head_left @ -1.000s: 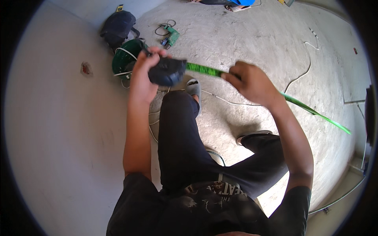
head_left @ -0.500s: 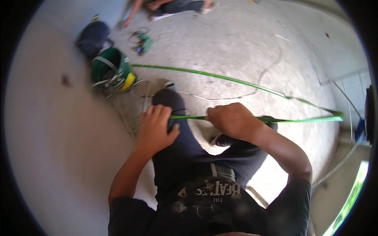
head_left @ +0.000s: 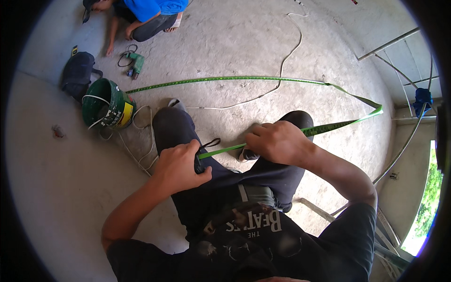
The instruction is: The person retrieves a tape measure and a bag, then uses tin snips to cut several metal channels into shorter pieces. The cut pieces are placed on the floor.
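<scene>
To the right of the green bucket (head_left: 115, 95), the left hand (head_left: 179, 168) grips the dark tape-measure case (head_left: 198, 163), likely light and best held around its body, while the right hand (head_left: 277, 143) closes on its green blade (head_left: 225, 78), probably springy, thin-edged and best pinched flat.

Against 1 second ago, the left grip (head_left: 179, 165) has the black tape-measure case (head_left: 198, 163) lower, over the left thigh (head_left: 170, 134); the right grip (head_left: 277, 142) sits lower too; the green tape blade (head_left: 211, 79) shows reaching near the green bucket (head_left: 117, 101); the co-worker's head (head_left: 100, 4) appears.
</scene>
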Available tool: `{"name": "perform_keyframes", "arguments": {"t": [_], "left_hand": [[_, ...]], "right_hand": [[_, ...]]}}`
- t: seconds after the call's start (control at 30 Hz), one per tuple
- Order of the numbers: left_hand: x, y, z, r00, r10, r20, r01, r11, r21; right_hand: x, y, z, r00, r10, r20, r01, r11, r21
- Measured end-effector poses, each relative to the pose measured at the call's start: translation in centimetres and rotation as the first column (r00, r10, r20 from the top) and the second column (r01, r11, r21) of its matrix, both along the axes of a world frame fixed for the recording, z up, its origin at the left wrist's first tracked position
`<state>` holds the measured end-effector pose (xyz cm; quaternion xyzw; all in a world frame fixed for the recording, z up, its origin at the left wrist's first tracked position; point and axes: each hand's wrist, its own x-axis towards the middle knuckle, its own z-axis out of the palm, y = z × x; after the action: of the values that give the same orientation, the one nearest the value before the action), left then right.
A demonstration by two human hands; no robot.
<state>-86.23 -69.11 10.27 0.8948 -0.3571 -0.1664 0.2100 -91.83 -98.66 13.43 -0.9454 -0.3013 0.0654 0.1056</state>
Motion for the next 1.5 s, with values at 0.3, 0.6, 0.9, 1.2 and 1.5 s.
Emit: {"name": "perform_keyframes", "arguments": {"t": [0.3, 0.6, 0.9, 1.2, 1.5], "left_hand": [[1.8, 1.7, 0.0, 1.000, 0.001, -0.012, 0.000, 0.998, 0.068], [1.9, 1.3, 2.1, 0.978, 0.017, -0.208, 0.026, 0.978, 0.205], [1.0, -1.5, 1.1, 0.946, -0.073, -0.315, 0.110, 0.989, 0.101], [2.3, -3.9, -1.2, 0.899, -0.044, -0.436, 0.064, 0.997, 0.033], [3.7, -2.3, -0.3, 0.888, 0.004, -0.460, 0.077, 0.984, 0.158]], "right_hand": [[-2.1, -4.9, -0.8, 0.985, -0.026, 0.172, 0.029, 0.999, -0.017], [-1.9, -5.6, -1.5, 0.982, 0.046, 0.184, -0.042, 0.999, -0.029], [-0.6, 0.3, -3.0, 0.988, 0.110, 0.111, -0.114, 0.993, 0.035], [2.7, 3.8, -2.7, 0.971, 0.120, -0.207, -0.135, 0.989, -0.060], [3.2, 1.3, -1.4, 0.979, 0.150, -0.140, -0.142, 0.988, 0.063]]}}
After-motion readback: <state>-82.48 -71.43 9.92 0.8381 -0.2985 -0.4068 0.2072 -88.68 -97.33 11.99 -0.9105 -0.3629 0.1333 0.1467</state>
